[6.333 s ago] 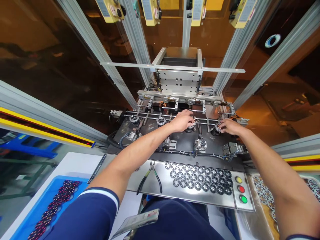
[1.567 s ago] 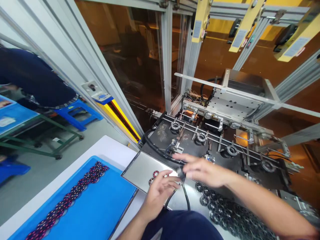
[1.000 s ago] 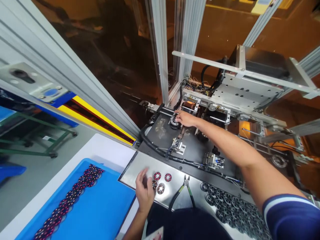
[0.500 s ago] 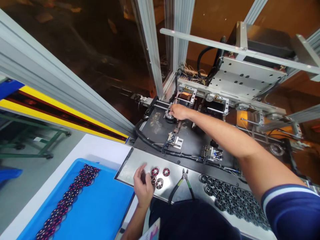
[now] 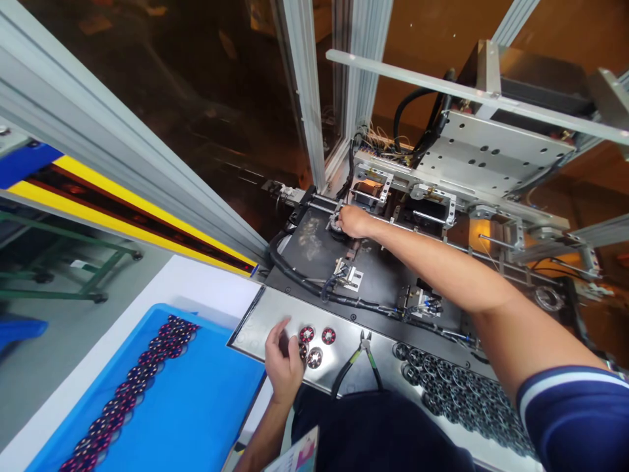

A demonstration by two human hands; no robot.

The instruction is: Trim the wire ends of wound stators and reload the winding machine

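Observation:
My right hand (image 5: 352,221) reaches far into the machine and closes its fingers on a round metal part (image 5: 336,223) seated at the leftmost station of the black fixture plate (image 5: 314,252). My left hand (image 5: 282,358) rests on the steel shelf (image 5: 255,324), fingers curled beside three small wound red stators (image 5: 314,342); one more seems partly under its fingers. Black-handled cutters (image 5: 354,367) lie just right of them.
A blue tray (image 5: 206,406) with a row of red wound stators (image 5: 132,387) sits at lower left on a white table. Several unwound black stators (image 5: 457,393) lie on the shelf's right side. Aluminium frame posts and a metal carriage (image 5: 491,151) stand above the fixture.
My right hand has gone from the shelf to the leftmost fixture station and stays there. My left hand remains by the red stators, with small finger shifts. The view has tilted slightly.

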